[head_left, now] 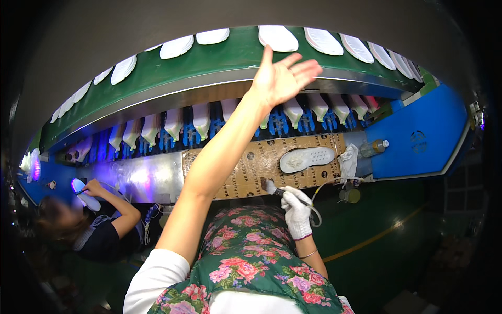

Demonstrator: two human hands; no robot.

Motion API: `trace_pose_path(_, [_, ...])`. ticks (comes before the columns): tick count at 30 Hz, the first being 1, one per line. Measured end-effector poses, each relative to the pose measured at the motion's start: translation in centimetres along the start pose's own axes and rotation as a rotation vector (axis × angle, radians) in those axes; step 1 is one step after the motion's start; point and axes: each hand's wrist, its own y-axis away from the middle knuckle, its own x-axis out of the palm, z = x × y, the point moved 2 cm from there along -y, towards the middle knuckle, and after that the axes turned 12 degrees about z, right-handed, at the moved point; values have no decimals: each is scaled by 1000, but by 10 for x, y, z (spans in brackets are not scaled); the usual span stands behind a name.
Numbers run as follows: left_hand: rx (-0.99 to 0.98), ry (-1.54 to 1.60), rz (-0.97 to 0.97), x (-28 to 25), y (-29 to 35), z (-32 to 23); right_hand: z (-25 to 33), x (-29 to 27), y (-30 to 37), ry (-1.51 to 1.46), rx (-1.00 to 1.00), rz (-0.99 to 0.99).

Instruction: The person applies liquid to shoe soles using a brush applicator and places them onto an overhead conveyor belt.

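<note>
The white rounded shoe sole (278, 38) lay at twelve o'clock from the nearer, outspread bare left hand (278, 82); the white-gloved right hand (297, 210) clasped a dark-bristled brush (270, 186).

Violet glare on metal table (157, 180); edges dark, bowed.

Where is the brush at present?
The brush is slightly right of centre in the head view, in the gloved right hand, at the near cardboard edge.

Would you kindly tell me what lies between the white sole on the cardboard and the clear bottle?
In the head view, a crumpled white cloth-like piece lies between the sole and the bottle.
</note>
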Motion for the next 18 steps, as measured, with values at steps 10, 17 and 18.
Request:
trace_pose_path(10, [160,-2618,-707,-14,71,-231,-15,16,-1,49,108,105])
trace_pose_path(17, [674,-1832,-308,57,222,-184,8,29,-23,-56,37,169])
trace_pose_path(18, [832,-1936,-333,69,251,-178,17,33,-25,-103,16,187])
